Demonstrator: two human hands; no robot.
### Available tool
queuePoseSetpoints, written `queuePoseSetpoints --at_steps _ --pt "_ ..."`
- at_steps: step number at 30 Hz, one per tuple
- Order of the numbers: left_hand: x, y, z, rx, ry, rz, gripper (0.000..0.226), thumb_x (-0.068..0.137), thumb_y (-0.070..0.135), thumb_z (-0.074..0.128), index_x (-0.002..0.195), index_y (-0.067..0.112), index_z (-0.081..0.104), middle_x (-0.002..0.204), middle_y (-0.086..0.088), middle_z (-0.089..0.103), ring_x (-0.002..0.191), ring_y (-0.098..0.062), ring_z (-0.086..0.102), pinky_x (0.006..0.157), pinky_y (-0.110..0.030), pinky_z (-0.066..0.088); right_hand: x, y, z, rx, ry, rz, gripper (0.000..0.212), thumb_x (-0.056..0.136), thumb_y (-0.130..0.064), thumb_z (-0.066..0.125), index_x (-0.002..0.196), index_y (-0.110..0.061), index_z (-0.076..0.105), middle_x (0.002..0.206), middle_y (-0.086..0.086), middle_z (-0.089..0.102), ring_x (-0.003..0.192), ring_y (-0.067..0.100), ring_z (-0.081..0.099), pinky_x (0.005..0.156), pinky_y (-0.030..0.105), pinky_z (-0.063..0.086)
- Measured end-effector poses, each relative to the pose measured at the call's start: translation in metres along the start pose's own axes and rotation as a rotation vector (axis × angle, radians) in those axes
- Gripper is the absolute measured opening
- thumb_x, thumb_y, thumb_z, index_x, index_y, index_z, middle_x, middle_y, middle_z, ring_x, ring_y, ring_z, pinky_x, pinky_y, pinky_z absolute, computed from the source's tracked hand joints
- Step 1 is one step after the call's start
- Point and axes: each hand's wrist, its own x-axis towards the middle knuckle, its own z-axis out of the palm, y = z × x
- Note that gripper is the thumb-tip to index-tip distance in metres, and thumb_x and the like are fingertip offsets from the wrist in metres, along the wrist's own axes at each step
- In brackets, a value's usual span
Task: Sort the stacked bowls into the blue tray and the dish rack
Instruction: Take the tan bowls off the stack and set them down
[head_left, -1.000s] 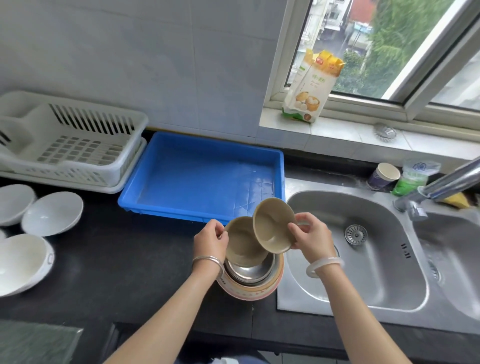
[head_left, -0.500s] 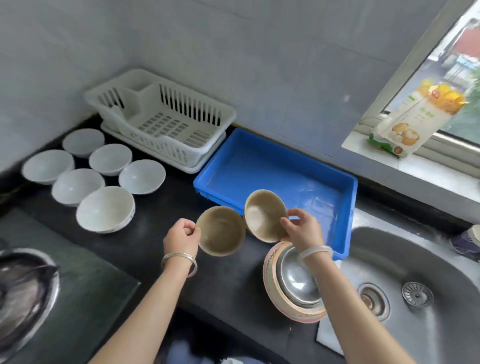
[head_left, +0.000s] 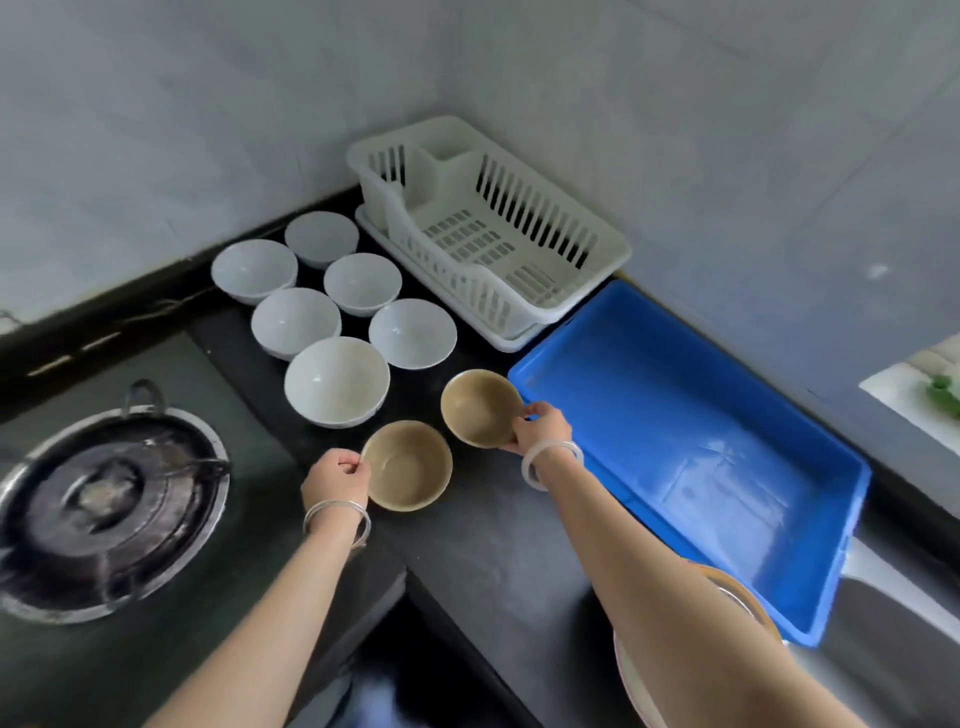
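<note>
I see the near tan bowl (head_left: 408, 465) and far tan bowl (head_left: 480, 408) matt, white bowls (head_left: 336, 382) glossy, dish rack (head_left: 483, 283) and tray (head_left: 675, 415) smooth plastic, tabletop (head_left: 493, 545) matt.

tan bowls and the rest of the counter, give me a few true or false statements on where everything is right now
1. The left hand pinches the left tan bowl by its rim, and the right hand grips the right tan bowl. True.
2. One tan bowl lies in the blue tray. False: both are outside it, in the hands over the black counter.
3. Six white bowls sit on the counter. True.
4. The white bowls are stacked in the dish rack. False: they sit singly on the counter beside it.
</note>
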Motion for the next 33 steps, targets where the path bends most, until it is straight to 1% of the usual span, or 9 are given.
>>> queuePoseSetpoints --at_steps 3,7,9,12,18,25,27,31,33 --pt "0.011 -0.001 0.0 0.002 0.01 -0.019 0.014 0.084 0.01 0.055 0.092 0.008 0.066 0.098 -0.013 0.071 0.09 -0.036 0.064 0.084 -0.042 0.052 0.015 -0.003 0.017 -0.037 0.0 0.021 0.024 0.086 -0.004 0.049 0.107 -0.012 0.056 0.09 0.005 0.053 0.058 0.019 0.06 0.068 0.039 0.06" --pt "0.019 -0.004 0.001 -0.012 0.01 -0.042 0.014 0.082 0.01 0.055 0.09 0.009 0.067 0.097 -0.014 0.071 0.088 -0.037 0.065 0.084 -0.045 0.053 0.019 -0.008 0.03 -0.159 0.007 -0.013 0.03 0.088 -0.008 0.047 0.116 -0.016 0.054 0.091 0.005 0.058 0.05 0.01 0.058 0.053 0.025 0.053" --pt "0.022 -0.006 0.001 -0.031 0.007 -0.056 0.013 0.083 0.009 0.056 0.089 0.009 0.067 0.097 -0.015 0.071 0.088 -0.038 0.066 0.084 -0.046 0.054 0.02 -0.009 0.034 -0.174 0.015 -0.017 0.03 0.089 -0.009 0.047 0.118 -0.016 0.053 0.092 0.007 0.06 0.052 0.01 0.058 0.054 0.024 0.049" --pt "0.024 -0.008 0.002 -0.049 0.012 -0.075 0.013 0.083 0.009 0.057 0.093 0.008 0.066 0.098 -0.014 0.071 0.089 -0.036 0.066 0.085 -0.046 0.054 0.021 -0.009 0.039 -0.173 0.019 0.004 0.03 0.09 -0.011 0.049 0.12 -0.016 0.053 0.096 0.01 0.064 0.059 0.014 0.059 0.064 0.03 0.054" --pt "0.028 -0.008 0.005 -0.085 0.019 -0.118 0.014 0.082 0.012 0.058 0.093 0.008 0.066 0.097 -0.013 0.072 0.088 -0.034 0.067 0.085 -0.044 0.054 0.025 -0.006 0.045 -0.034 -0.026 0.065 0.029 0.091 -0.007 0.05 0.119 -0.013 0.052 0.093 0.005 0.055 0.068 0.018 0.059 0.084 0.041 0.057" --pt "0.028 -0.008 0.005 -0.093 0.018 -0.117 0.016 0.082 0.012 0.057 0.095 0.009 0.067 0.097 -0.014 0.072 0.089 -0.036 0.066 0.086 -0.044 0.054 0.019 -0.01 0.044 0.088 -0.104 0.127 0.036 0.092 -0.011 0.051 0.128 -0.015 0.048 0.12 0.013 0.056 0.092 0.024 0.057 0.083 0.039 0.057" --pt "0.027 -0.008 0.005 -0.094 0.018 -0.108 0.018 0.083 0.012 0.056 0.097 0.009 0.067 0.099 -0.015 0.071 0.091 -0.036 0.066 0.086 -0.045 0.053 0.018 -0.009 0.044 0.12 -0.12 0.146 0.036 0.093 -0.015 0.05 0.129 -0.015 0.047 0.118 0.011 0.058 0.093 0.024 0.061 0.084 0.038 0.057" --pt "0.021 -0.005 0.004 -0.057 0.027 -0.076 0.025 0.086 0.013 0.053 0.107 0.008 0.066 0.108 -0.015 0.069 0.1 -0.037 0.062 0.091 -0.043 0.05 0.014 -0.007 0.041 0.128 -0.137 0.133 0.037 0.095 -0.024 0.047 0.131 -0.016 0.046 0.096 0.004 0.059 0.092 0.022 0.064 0.086 0.038 0.055" --pt "0.015 -0.004 0.003 -0.027 0.035 -0.044 0.027 0.088 0.015 0.051 0.112 0.007 0.064 0.114 -0.015 0.067 0.106 -0.036 0.059 0.091 -0.039 0.047 0.009 -0.005 0.036 0.052 -0.131 0.097 0.037 0.096 -0.027 0.044 0.131 -0.017 0.047 0.102 0.004 0.059 0.093 0.021 0.063 0.087 0.037 0.054"
